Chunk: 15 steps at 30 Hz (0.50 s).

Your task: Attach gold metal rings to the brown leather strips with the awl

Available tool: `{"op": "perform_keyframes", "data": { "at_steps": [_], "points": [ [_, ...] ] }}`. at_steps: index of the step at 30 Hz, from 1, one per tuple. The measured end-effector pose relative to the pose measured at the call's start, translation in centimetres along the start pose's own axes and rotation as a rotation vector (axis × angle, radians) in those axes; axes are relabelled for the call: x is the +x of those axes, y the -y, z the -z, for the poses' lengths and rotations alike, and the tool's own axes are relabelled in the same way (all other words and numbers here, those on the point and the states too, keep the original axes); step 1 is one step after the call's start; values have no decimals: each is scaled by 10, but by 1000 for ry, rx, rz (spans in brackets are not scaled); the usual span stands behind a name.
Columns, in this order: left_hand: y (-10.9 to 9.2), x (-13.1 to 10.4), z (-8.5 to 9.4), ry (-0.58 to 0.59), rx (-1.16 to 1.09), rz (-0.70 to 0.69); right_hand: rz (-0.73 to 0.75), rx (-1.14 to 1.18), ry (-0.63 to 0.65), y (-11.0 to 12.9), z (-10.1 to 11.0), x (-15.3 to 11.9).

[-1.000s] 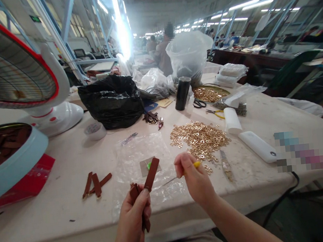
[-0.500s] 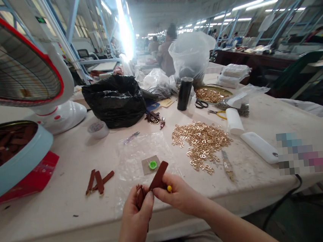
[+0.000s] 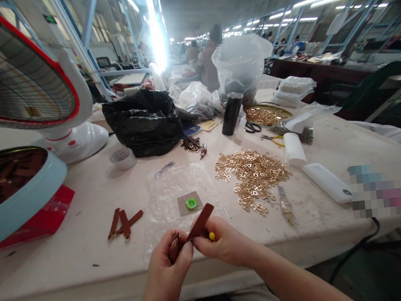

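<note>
My left hand [image 3: 167,269] is closed around a small bunch of brown leather strips [image 3: 175,248]. Between the thumbs and fingers of both hands, one more brown leather strip [image 3: 201,219] slants up to the right, pinched near its lower end. My right hand [image 3: 229,243] is closed on that strip too, and a yellow ball-shaped head [image 3: 212,236] pokes out from its fingers; the rest of that item is hidden. Just beyond lies a small green round dish [image 3: 191,203] on a grey-brown card [image 3: 184,208]. Several finished-looking strips [image 3: 125,224] with metal ends lie to the left.
Loose gold-coloured rings [image 3: 255,173] are heaped right of centre, beside a cutter-like tool [image 3: 285,204]. A blue-rimmed tin [image 3: 31,197] of brown strips and a fan [image 3: 75,146] stand left. Behind are a black bag [image 3: 141,123], black cylinder [image 3: 231,114], scissors [image 3: 252,127] and white power bank [image 3: 326,183].
The view has shifted slightly, so the table things sit a little further right in the picture. Both hands keep nearly the same hold, with the single strip at a similar slant.
</note>
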<state>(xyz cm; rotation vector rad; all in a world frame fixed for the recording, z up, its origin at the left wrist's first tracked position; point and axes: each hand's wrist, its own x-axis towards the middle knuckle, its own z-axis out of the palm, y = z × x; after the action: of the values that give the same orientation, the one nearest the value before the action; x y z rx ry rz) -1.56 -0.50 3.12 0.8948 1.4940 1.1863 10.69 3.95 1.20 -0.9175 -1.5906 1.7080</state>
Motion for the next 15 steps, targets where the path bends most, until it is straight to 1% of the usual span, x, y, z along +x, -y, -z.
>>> {"op": "perform_keyframes", "data": {
  "at_steps": [3,5,6,7,9,10,11,12,13,15],
  "points": [
    [5,2,1,7,11,16,18,1,-29,-5,-4,4],
    [12,8,9,10,43,19,40,11,-36,-7,-5,6],
    [15,13,16,4,74,10,39,17,-41,-7,-5,7],
    [18,19,27,-11,122,-7,26,25,-52,-7,-4,8],
    [23,35,54,-83,277,-57,-21,45,-93,-5,-1,7],
    [23,44,70,-140,393,-83,-37,59,-124,-3,1,6],
    [23,53,85,-225,541,-104,-40,66,-143,-1,2,6],
    [23,62,100,-314,675,-83,-38,67,-145,0,2,5],
    [22,70,113,-367,726,-64,-32,62,-133,1,1,4],
    [21,81,132,-417,767,-38,-23,43,-83,1,-2,2]
  ]
}}
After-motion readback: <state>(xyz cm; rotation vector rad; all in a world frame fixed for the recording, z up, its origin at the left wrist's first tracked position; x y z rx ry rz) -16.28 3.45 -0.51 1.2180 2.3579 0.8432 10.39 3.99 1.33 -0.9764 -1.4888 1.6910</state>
